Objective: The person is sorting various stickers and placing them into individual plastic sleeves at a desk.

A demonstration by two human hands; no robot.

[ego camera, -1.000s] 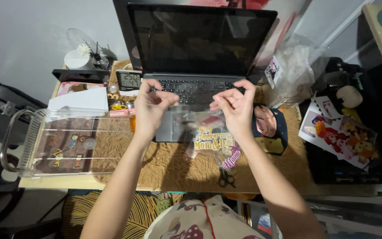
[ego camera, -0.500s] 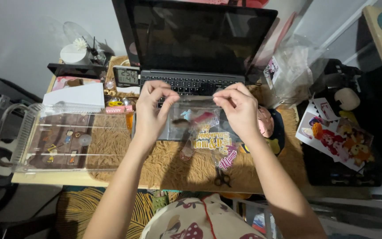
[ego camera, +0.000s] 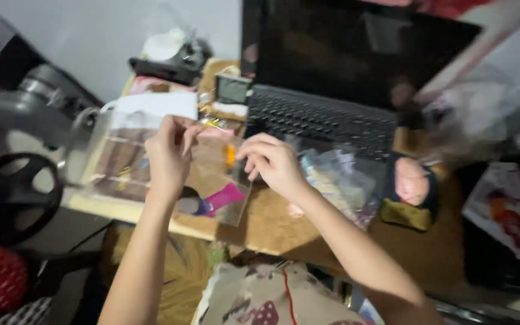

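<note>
My left hand (ego camera: 168, 153) and my right hand (ego camera: 272, 161) each pinch a top corner of a small clear plastic bag (ego camera: 219, 186). The bag hangs between them above the front left part of the brown furry mat (ego camera: 272, 225). A pink piece (ego camera: 224, 197) and a dark round piece (ego camera: 189, 203) show inside the bag. More clear packets with coloured cut-outs (ego camera: 341, 177) lie on the mat to the right of my right hand. The picture is blurred.
An open dark laptop (ego camera: 344, 72) stands behind the hands. A clear plastic organiser box (ego camera: 112, 156) sits at the left, with a small digital clock (ego camera: 231, 89) behind it. A round pink and dark pouch (ego camera: 411, 183) lies at the right. A black wheel (ego camera: 13, 195) is on the floor at left.
Both hands have carried the clear bag left and lower, from over the laptop's front edge to above the mat beside the organiser box. The camera has swung left and the picture has blurred.
</note>
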